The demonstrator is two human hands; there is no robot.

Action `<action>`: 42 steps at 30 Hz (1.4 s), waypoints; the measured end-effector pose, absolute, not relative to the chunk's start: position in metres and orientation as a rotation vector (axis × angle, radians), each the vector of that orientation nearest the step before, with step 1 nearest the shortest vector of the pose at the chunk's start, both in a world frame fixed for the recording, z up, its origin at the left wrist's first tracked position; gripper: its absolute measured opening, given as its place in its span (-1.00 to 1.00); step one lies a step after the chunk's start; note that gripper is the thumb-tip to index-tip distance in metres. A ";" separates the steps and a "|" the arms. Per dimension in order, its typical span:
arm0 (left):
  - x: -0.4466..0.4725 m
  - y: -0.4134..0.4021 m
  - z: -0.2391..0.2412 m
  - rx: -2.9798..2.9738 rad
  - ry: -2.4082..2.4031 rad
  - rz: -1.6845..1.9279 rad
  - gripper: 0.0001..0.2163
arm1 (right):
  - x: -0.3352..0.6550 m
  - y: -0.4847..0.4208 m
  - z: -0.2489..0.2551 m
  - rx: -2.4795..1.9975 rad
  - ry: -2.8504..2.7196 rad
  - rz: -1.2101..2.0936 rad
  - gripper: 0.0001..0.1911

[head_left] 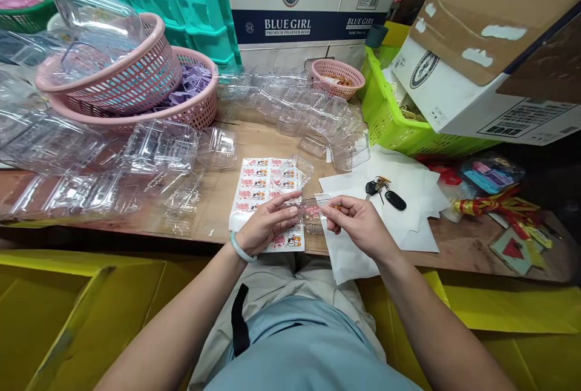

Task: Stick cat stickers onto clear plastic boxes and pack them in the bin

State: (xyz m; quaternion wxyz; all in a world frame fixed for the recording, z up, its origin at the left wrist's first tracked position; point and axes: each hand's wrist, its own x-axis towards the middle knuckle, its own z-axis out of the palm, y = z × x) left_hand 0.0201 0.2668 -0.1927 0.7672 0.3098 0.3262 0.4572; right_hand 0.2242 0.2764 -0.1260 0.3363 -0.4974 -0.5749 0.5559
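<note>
My left hand (269, 223) and my right hand (358, 223) meet at the front edge of the wooden table (218, 197). Between them they pinch a small clear plastic case (312, 212) with a pink sticker on it. Both hands have their fingers closed on the case, the left from the left end, the right from the right end. Under the left hand lies a sheet of pink cat stickers (263, 188). Another clear case (295, 172) rests on the sheet's top right corner.
Several clear cases (313, 118) are heaped at the back, with more at the left (91, 161). Stacked pink baskets (136, 82) stand at back left, a small pink basket (338, 76) and green crate (394, 118) at back right. Keys (385, 192) lie on white paper (408, 209).
</note>
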 end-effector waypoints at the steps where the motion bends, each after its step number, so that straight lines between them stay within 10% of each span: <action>1: 0.020 0.267 -0.192 0.672 0.711 0.991 -0.53 | 0.224 0.277 -0.126 -1.297 -1.503 1.452 -0.64; 21: 0.024 0.265 -0.185 0.690 0.750 0.989 -0.52 | 0.223 0.275 -0.134 -1.306 -1.579 1.420 -0.65; 31: 0.044 0.262 -0.179 0.787 0.999 1.132 -0.47 | 0.233 0.272 -0.153 -1.548 -1.615 0.570 -0.70; 35: 0.043 0.259 -0.177 0.859 0.958 1.107 -0.48 | 0.239 0.274 -0.159 -1.432 -1.497 0.872 -0.29; 39: 0.049 0.256 -0.174 0.993 0.751 1.038 -0.49 | 0.245 0.266 -0.153 -1.165 -1.674 1.415 -0.40; 42: 0.045 0.259 -0.171 1.132 0.757 0.999 -0.54 | 0.271 0.259 -0.159 -1.167 -1.764 1.241 -0.39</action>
